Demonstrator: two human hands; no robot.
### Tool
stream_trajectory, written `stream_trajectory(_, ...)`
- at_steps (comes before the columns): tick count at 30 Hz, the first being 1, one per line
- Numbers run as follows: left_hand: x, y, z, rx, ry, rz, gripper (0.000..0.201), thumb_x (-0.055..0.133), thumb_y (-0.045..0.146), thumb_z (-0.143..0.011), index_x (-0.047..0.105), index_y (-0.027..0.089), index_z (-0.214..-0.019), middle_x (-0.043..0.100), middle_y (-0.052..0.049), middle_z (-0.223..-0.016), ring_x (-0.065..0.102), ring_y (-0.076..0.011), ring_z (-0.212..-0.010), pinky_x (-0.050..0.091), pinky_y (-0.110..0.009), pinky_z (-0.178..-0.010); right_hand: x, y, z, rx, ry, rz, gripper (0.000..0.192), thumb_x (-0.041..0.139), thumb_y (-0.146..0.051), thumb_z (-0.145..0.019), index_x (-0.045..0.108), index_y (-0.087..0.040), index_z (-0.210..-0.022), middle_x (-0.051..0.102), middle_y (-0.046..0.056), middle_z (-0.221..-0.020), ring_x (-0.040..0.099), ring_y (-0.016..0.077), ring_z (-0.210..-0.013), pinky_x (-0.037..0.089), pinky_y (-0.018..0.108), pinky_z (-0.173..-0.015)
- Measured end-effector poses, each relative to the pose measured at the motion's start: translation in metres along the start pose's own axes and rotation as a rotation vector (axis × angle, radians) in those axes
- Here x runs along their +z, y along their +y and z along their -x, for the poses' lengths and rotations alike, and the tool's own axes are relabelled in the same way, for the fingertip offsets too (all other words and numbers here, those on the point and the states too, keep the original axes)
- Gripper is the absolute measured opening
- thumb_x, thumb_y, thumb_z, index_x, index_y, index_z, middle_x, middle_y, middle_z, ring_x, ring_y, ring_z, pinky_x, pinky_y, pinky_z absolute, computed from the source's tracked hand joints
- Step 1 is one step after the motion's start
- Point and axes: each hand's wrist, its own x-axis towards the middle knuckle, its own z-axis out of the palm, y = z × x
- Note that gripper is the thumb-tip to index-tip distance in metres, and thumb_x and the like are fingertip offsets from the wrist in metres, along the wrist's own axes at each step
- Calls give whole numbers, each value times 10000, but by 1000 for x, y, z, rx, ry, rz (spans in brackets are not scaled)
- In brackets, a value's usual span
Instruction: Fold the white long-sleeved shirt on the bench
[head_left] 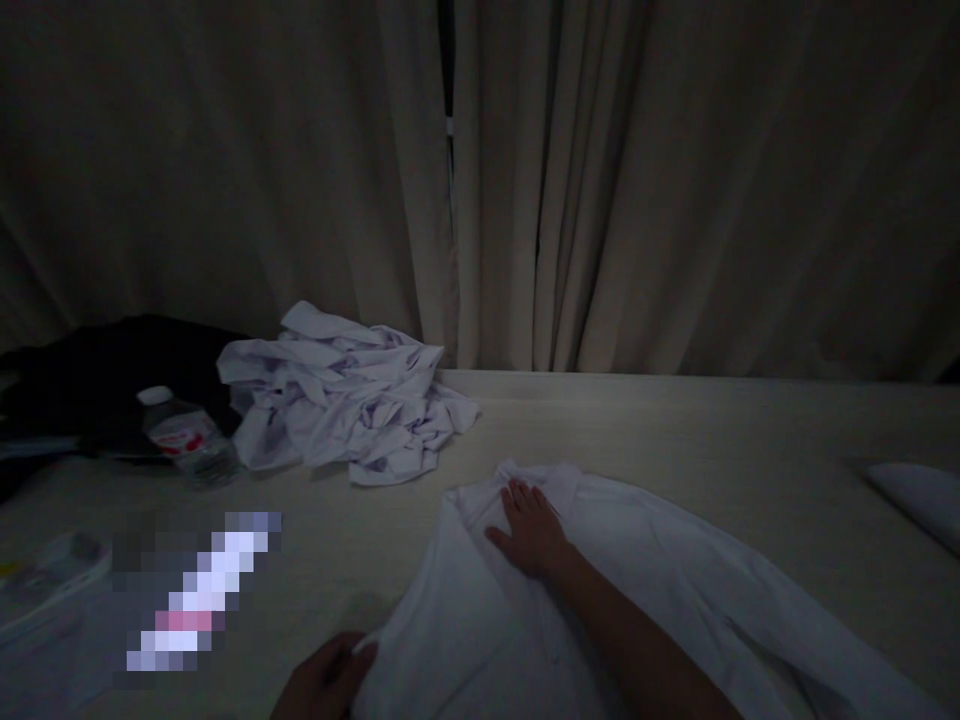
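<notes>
Right hand: your right hand (534, 532) lay flat, fingers spread, near the collar of the white cotton shirt (637, 590).
Left hand: your left hand (324, 680) pinched that shirt's left edge.
Shirt: spread on the pale bed (675, 430).
Nearby: crumpled white garment (345, 395), clear plastic bottle (187, 435).

The scene is very dimly lit, with no light source shown. Detail is lost in the black mass at the left. Only the white shirt (600, 580) and the crumpled white clothes (345, 395) are faintly picked out. One patch at lower left is pixelated.
</notes>
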Motion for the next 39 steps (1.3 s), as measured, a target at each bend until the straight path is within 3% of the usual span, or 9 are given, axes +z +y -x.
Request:
stream_trajectory(5,10,21,-33,74,44,-89,408,383,524,-776,595,198,-899,716,-64,-903,652,-232,-856,481,-332,-775,-16,9,-22,89,52,31,831,226,-661,-830,246,-57,-1402,212,189,-1507,148,291,-1406,108,461,-1146)
stream_trajectory(10,-9,50,-64,62,-37,-376,381,434,520,-771,573,202,-927,699,-65,-856,648,-238,-794,456,-345,-709,-55,29,-36,110,160,48,538,288,-551,-875,546,-212,-1204,572,91,-1285,483,206,-1202,329,336,-1024)
stream_trajectory(13,-4,90,-86,105,123,-460,417,406,533,-794,547,203,-1007,687,-71,-883,644,-224,-791,452,-332,-701,-86,64,-43,246,295,85,470,285,-454,-897,557,-172,-1157,608,130,-1189,530,218,-1105,367,344,-960)
stream_trajectory(19,94,167,-136,633,166,-603,339,331,333,-885,592,182,-1039,663,-92,-1105,590,-207,-1044,438,-331,-907,-89,120,-35,341,337,168,380,359,-368,-880,622,-126,-1008,654,168,-1001,595,243,-934,431,363,-824)
stream_trajectory(22,146,172,-160,789,111,-683,417,375,321,-881,488,135,-1237,489,-142,-1372,421,-249,-1278,324,-395,-1069,-68,127,-25,257,321,186,349,361,-367,-888,636,-166,-964,661,124,-986,579,223,-965,415,344,-864)
stream_trajectory(26,183,151,-173,885,94,-827,486,357,349,-890,416,97,-1301,420,-185,-1417,358,-301,-1323,299,-481,-1086,-47,136,-20,248,370,157,433,329,-372,-902,488,-139,-1230,568,159,-1213,483,234,-1145,357,368,-972)
stream_trajectory(33,173,154,-151,821,93,-812,466,317,496,-879,575,202,-1133,591,-125,-1231,496,-294,-1180,372,-462,-999,-43,150,-26,225,448,49,422,419,-399,-854,515,-143,-1174,551,156,-1194,474,258,-1129,338,390,-995)
stream_trajectory(36,162,175,-164,669,121,-703,541,161,459,-915,623,198,-1016,657,-98,-1079,583,-222,-1026,429,-371,-900,-45,151,-25,195,483,-17,366,478,-370,-815,542,-156,-1105,598,122,-1095,510,235,-1057,365,371,-966)
stream_trajectory(39,156,192,-191,541,159,-660,488,238,408,-908,553,126,-1151,641,-158,-1127,588,-231,-1028,434,-361,-878,-45,153,-23,193,523,-95,314,503,-337,-784,541,-172,-1048,620,92,-1027,543,206,-968,401,350,-911)
